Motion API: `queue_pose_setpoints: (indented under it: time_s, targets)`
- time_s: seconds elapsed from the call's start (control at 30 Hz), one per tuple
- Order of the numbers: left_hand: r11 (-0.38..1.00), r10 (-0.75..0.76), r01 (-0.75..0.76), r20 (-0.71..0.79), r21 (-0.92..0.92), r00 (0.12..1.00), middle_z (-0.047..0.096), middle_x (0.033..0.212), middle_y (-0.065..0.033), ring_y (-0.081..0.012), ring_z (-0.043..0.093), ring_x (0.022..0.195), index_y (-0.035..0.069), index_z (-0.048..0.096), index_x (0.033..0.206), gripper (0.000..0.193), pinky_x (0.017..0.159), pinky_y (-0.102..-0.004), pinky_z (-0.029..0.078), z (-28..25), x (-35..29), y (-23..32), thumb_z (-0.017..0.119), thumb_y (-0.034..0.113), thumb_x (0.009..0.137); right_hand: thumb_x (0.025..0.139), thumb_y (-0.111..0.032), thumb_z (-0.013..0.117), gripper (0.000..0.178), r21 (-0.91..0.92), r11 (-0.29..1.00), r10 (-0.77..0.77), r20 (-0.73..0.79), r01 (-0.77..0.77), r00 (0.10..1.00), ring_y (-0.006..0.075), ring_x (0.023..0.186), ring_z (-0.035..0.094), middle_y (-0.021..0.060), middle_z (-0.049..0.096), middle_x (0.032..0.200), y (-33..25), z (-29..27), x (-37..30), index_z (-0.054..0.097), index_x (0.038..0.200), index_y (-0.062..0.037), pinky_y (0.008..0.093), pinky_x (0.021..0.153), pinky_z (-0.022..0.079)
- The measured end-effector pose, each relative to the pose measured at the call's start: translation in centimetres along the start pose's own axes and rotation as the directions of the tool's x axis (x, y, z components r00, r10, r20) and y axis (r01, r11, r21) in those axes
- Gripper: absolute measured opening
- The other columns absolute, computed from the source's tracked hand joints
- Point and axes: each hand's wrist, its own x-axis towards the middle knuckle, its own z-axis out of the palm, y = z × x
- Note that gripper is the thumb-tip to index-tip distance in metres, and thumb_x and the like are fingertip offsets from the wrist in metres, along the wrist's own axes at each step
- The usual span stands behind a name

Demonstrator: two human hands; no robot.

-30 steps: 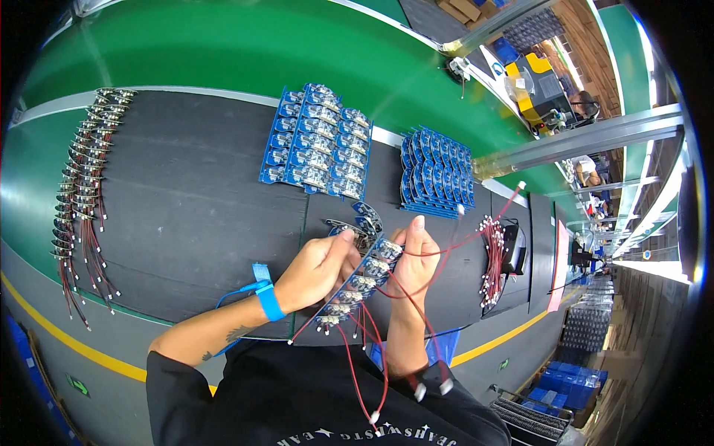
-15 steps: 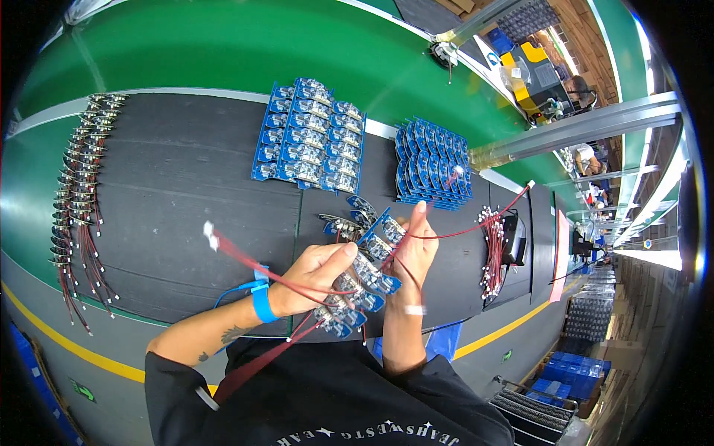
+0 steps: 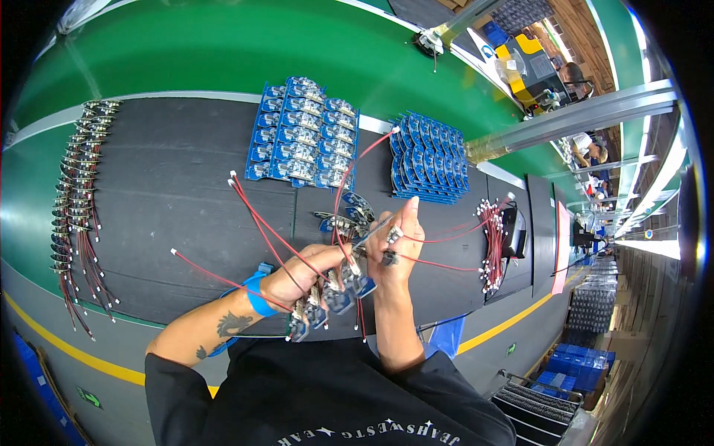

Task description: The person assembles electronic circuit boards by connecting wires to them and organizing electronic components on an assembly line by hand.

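Note:
A blue strip of circuit boards (image 3: 338, 296), tilted nearly edge-on, is between my hands in front of my body. My left hand (image 3: 309, 271) is closed around its left side. Several red cables (image 3: 275, 238) with white plugs trail from the strip past that hand. My right hand (image 3: 398, 245) grips the strip's right side, its thumb pointing away from me. Two red cables with plugs extend rightward from beside its fingers. Just beyond the hands, a few loose curved boards (image 3: 357, 208) lie on the black mat (image 3: 186, 201).
Two stacks of blue board panels, one left (image 3: 301, 134) and one right (image 3: 429, 157), stand at the mat's far edge. A row of wired boards (image 3: 74, 186) lies far left. A bundle of red cables (image 3: 491, 245) rests against a black holder (image 3: 513, 234) at right. A blue wrist strap (image 3: 260, 293) circles my left wrist.
The board strip has turned from face-up to nearly edge-on, its lower end swinging left. The red cables have swung, several now pointing up and left. Both hands keep their hold.

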Motion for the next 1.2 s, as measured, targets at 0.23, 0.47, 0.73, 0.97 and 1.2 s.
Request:
queue_pose_setpoints:
  time_s: [0.23, 0.47, 0.73, 0.97, 1.2]
  targets:
    - [0.979, 0.157, -0.132, -0.158, 0.154, 0.975, 0.061, 0.074, 0.0003, -0.0045, 0.056, 0.057, 0.006, 0.063, 0.092, 0.045, 0.047, -0.0200, 0.047, 1.5, -0.6, 1.7, 0.043, 0.045, 0.101, 0.104, -0.035, 0.042, 0.048, -0.181, 0.965, -0.210, -0.085, 0.192, 0.974, 0.0080, 0.035, 0.028, -0.0018, 0.034, 0.045, -2.2, -3.4, 1.8, 0.039, 0.062, -0.0128, 0.0254, 0.035, 0.020]
    - [0.774, 0.551, -0.400, -0.213, 0.490, 0.807, 0.052, 0.067, 0.0029, -0.0044, 0.041, 0.062, 0.001, 0.058, 0.085, 0.040, 0.056, -0.0254, 0.037, 0.5, 0.2, 1.3, 0.041, 0.032, 0.105, 0.089, -0.010, 0.067, 0.017, -0.882, -0.053, -0.324, 0.458, 0.467, 0.828, 0.0203, 0.055, 0.057, 0.0095, 0.061, 0.062, -4.3, -10.3, 2.7, 0.067, 0.076, 0.0007, 0.0325, 0.054, 0.044]
    - [0.782, 0.536, -0.361, -0.253, 0.508, 0.805, 0.051, 0.058, -0.0016, -0.0050, 0.042, 0.056, -0.001, 0.061, 0.085, 0.039, 0.052, -0.0273, 0.037, 0.6, 0.3, 0.8, 0.043, 0.028, 0.104, 0.097, -0.014, 0.060, 0.022, -0.888, 0.303, -0.395, 0.213, 0.345, 0.894, 0.0058, 0.066, 0.052, 0.0043, 0.065, 0.075, -6.5, -5.3, 0.0, 0.068, 0.086, 0.0031, 0.0212, 0.058, 0.039]
    - [0.684, 0.663, -0.389, -0.304, 0.617, 0.684, 0.045, 0.053, -0.0032, -0.0058, 0.039, 0.052, -0.002, 0.058, 0.082, 0.031, 0.049, -0.0301, 0.035, 1.7, 0.3, 0.6, 0.048, 0.020, 0.102, 0.101, -0.019, 0.051, 0.024, -0.674, 0.712, -0.117, 0.166, 0.199, 0.979, 0.0014, 0.068, 0.042, -0.0053, 0.051, 0.070, 0.2, 0.3, -4.4, 0.061, 0.092, -0.0001, 0.0205, 0.055, 0.035]
    - [0.679, 0.629, -0.331, -0.288, 0.655, 0.722, 0.045, 0.055, -0.0043, -0.0083, 0.038, 0.054, -0.002, 0.055, 0.078, 0.033, 0.049, -0.0310, 0.035, 1.9, 0.1, 1.0, 0.050, 0.020, 0.101, 0.101, -0.015, 0.053, 0.027, -0.547, 0.783, -0.364, -0.021, 0.294, 0.931, 0.0008, 0.067, 0.040, -0.0070, 0.050, 0.071, 2.0, 0.8, -3.2, 0.055, 0.077, -0.0020, 0.0202, 0.054, 0.033]
